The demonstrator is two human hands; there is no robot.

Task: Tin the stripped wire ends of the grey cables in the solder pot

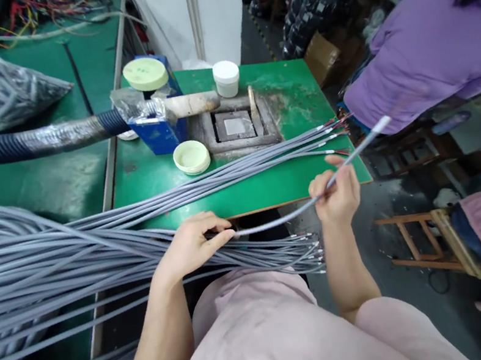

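Note:
A grey cable [276, 222] runs between my two hands, its white-banded end [381, 124] raised up to the right over the table's corner. My left hand [193, 244] pinches this cable between thumb and fingertips near the table's front edge. Closer to the end, my right hand [338, 190] is closed around it. Below my left hand, a bundle of grey cables [263, 255] lies across my lap, with stripped ends to the right. Another bundle of grey cables [221, 174] rests on the green table [298, 86], its thin coloured wires showing at the right edge.
A square metal pot [210, 139] sits in the tabletop, with a stick [255, 109] standing in it. Around it are a white tub [227, 78], a pale green tub [191, 156], a blue box [153, 136] and a hose [69, 134]. A person in purple [427, 54] is at right.

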